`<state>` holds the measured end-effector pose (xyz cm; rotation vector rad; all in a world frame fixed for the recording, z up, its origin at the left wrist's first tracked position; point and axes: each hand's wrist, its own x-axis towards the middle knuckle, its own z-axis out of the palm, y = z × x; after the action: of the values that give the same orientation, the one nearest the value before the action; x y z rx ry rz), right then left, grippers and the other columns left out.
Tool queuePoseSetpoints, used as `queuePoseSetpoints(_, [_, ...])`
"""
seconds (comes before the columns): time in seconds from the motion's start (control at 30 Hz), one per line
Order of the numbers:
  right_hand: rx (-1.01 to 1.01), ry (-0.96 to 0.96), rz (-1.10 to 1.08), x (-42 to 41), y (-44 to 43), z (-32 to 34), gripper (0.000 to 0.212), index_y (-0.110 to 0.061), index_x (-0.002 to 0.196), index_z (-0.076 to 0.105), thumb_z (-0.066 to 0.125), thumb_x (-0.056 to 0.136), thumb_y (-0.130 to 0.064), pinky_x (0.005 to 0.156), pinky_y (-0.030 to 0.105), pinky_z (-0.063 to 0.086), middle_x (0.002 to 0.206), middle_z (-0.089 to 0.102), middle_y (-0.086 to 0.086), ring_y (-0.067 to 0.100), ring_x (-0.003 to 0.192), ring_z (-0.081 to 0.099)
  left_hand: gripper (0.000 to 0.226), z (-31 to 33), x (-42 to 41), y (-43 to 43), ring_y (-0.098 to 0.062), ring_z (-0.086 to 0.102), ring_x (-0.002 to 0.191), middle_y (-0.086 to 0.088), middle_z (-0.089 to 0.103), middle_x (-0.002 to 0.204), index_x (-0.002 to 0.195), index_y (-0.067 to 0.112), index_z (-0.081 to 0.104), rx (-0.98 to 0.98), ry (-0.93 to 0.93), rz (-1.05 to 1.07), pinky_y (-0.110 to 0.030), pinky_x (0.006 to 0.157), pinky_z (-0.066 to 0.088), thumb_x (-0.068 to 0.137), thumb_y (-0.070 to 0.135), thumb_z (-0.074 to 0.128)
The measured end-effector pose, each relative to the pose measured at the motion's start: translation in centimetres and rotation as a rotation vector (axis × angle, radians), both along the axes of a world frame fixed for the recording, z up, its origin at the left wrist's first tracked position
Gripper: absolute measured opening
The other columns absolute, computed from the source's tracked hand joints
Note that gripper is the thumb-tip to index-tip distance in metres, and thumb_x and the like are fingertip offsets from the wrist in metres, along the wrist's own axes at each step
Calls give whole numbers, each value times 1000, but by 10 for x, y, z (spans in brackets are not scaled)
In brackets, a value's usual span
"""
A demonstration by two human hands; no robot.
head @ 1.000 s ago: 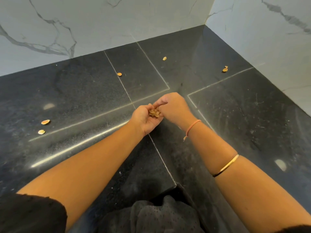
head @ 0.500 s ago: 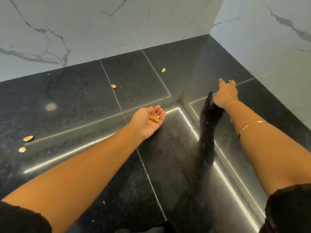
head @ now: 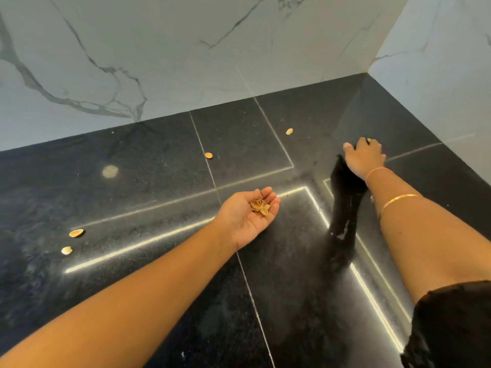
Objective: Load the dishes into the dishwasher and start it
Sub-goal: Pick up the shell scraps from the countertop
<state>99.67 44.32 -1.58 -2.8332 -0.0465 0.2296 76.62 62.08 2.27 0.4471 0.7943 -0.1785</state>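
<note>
The left hand lies palm up, fingers relaxed and slightly cupped, forming a tray for a pile of shells so none roll off. The right hand reaches ahead and to the right of it, palm down, fingertips curled onto one shell on the black countertop, apparently pinching it. Loose shells lie ahead of the left hand and far to its left. No dishes or dishwasher are in view; judged stage: clearing debris before loading.
</note>
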Motion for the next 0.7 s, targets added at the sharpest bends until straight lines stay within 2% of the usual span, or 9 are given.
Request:
queuePoseSetpoints(0.23, [92, 0, 289, -19, 89, -3, 65, -5, 144, 29, 40, 96, -47, 113, 47, 15, 147, 28, 22, 36, 139, 20, 27, 2, -10, 17, -22, 59, 84, -14, 60, 89, 94, -3, 59, 20, 18, 37, -33, 83, 49, 100, 9, 37])
queuePoseSetpoints(0.33, [107, -15, 365, -27, 114, -1, 61, -9, 145, 29, 45, 96, -42, 113, 44, 19, 146, 28, 22, 36, 137, 23, 27, 3, -17, 23, -21, 59, 83, -13, 60, 89, 94, -3, 59, 36, 22, 52, -33, 84, 49, 100, 9, 37])
queuePoseSetpoints(0.47, [16, -57, 426, -37, 130, -4, 55, -11, 147, 28, 42, 99, -34, 114, 43, 20, 148, 26, 21, 36, 139, 22, 27, 4, -22, 29, -21, 59, 82, -14, 59, 88, 95, -3, 59, 51, 32, 71, -32, 83, 49, 100, 9, 36])
queuePoseSetpoints(0.63, [16, -143, 318, -30, 114, 0, 57, -14, 145, 30, 46, 96, -37, 116, 45, 15, 149, 16, 27, 40, 141, 10, 26, 4, -25, 32, -21, 59, 83, -14, 60, 89, 96, -3, 59, 47, 26, 67, -33, 83, 49, 100, 9, 37])
queuePoseSetpoints(0.7, [31, -79, 198, -16, 101, 3, 64, -16, 147, 25, 45, 94, -47, 117, 47, 12, 152, 10, 27, 40, 142, 5, 26, 1, -26, 32, -22, 59, 83, -14, 60, 89, 96, -4, 60, 51, 34, 65, -32, 83, 49, 100, 9, 37])
